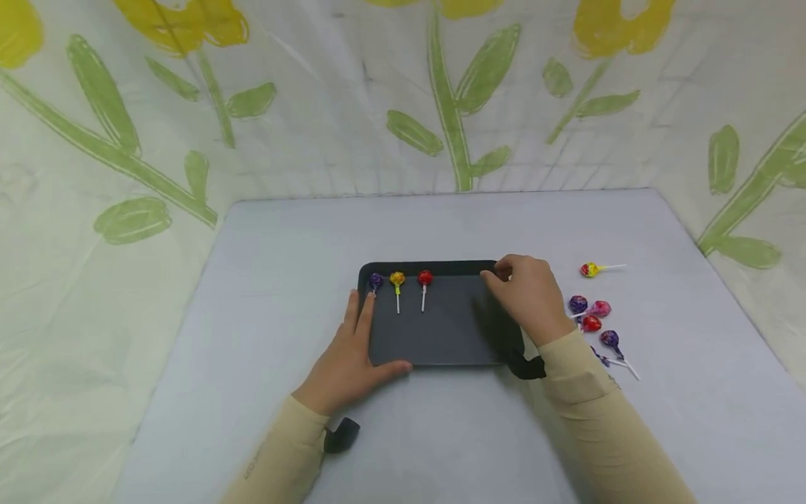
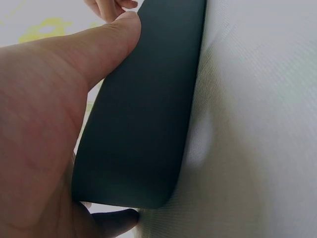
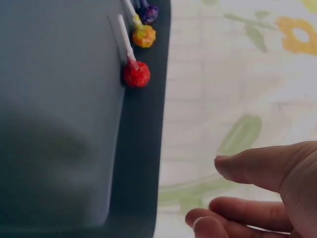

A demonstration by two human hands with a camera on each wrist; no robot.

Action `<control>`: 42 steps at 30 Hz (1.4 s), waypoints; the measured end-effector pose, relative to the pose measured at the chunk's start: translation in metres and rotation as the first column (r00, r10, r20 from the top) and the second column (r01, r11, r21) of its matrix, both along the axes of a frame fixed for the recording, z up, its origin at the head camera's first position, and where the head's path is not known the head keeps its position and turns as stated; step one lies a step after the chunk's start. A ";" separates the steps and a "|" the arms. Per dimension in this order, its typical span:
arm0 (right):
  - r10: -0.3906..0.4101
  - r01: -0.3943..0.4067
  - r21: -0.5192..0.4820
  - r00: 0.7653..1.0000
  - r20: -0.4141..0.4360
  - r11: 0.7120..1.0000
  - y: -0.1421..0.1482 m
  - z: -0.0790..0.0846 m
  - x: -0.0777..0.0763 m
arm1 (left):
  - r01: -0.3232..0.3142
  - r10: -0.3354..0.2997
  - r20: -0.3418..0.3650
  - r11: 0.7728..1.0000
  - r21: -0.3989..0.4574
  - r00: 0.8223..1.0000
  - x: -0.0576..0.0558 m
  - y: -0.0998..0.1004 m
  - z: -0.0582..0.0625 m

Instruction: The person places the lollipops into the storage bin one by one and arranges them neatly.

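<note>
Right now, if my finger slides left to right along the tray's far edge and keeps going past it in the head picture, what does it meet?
Purple lolly → yellow lolly → red lolly → right grip → yellow-and-red lolly.

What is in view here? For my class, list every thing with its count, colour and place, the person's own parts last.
tray: one, dark grey, on the table
lollipops in the tray: three, purple, yellow and red from left to right, along its far side
loose lollipops: at least six (a sleeve may hide more), purple, pink, red and yellow-red, right of the tray
table: one, whitish, under the tray
sheeting: count unclear, whitish with yellow-and-green flowers, around the table
wrist pieces: two, black, one per wrist
sleeves: two, beige, on the forearms
left hand: one, bare, at the tray's left side
right hand: one, bare, by its far right corner
</note>
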State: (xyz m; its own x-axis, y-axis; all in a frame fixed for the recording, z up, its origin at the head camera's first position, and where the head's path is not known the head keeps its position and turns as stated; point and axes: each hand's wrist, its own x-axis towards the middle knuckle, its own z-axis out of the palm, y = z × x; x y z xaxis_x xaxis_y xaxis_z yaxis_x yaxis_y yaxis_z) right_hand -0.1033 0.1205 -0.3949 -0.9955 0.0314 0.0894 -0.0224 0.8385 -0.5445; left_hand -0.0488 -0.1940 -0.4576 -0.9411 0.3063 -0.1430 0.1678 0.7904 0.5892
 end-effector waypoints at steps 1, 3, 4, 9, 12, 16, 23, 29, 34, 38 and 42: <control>-0.002 0.002 0.000 1.000 -0.002 1.000 0.002 0.002 0.002 | -0.001 0.001 -0.006 1.000 0.000 1.000 0.000 0.000 0.000; -0.009 0.009 -0.004 1.000 -0.003 1.000 0.007 0.004 0.006 | -0.002 0.002 -0.016 1.000 0.002 1.000 -0.001 0.000 0.000; -0.012 0.012 -0.007 1.000 -0.001 1.000 0.009 0.005 0.008 | -0.003 0.003 -0.018 1.000 0.003 1.000 -0.001 0.000 0.000; -0.042 0.042 -0.012 0.999 0.003 0.999 0.023 0.006 0.014 | -0.009 0.009 0.004 1.000 0.001 1.000 0.000 0.000 0.000; -0.058 0.058 -0.007 0.998 -0.004 0.998 0.030 0.002 0.015 | -0.009 0.009 0.014 1.000 -0.001 1.000 0.000 0.000 0.000; -0.068 0.068 -0.012 0.998 -0.001 0.998 0.037 -0.002 0.016 | -0.013 0.013 0.018 1.000 0.000 1.000 0.001 0.000 0.000; -0.109 0.109 -0.021 0.994 0.017 0.994 0.053 -0.005 0.019 | -0.012 0.012 0.028 1.000 -0.001 1.000 0.001 0.000 0.000; -0.146 0.146 0.005 0.988 0.056 0.989 0.067 -0.006 0.023 | -0.013 0.013 0.029 1.000 -0.006 0.999 0.000 0.000 0.000; -0.204 0.196 0.079 0.973 0.105 0.977 0.079 -0.012 0.026 | -0.012 0.012 0.024 1.000 -0.009 1.000 0.000 0.001 0.001; -0.235 0.220 0.119 0.962 0.138 0.968 0.086 -0.018 0.027 | -0.014 0.014 0.027 1.000 -0.010 1.000 0.000 0.001 0.001; -0.234 0.216 0.134 0.963 0.137 0.967 0.090 -0.022 0.028 | -0.015 0.015 0.028 1.000 -0.013 0.999 0.000 0.001 0.000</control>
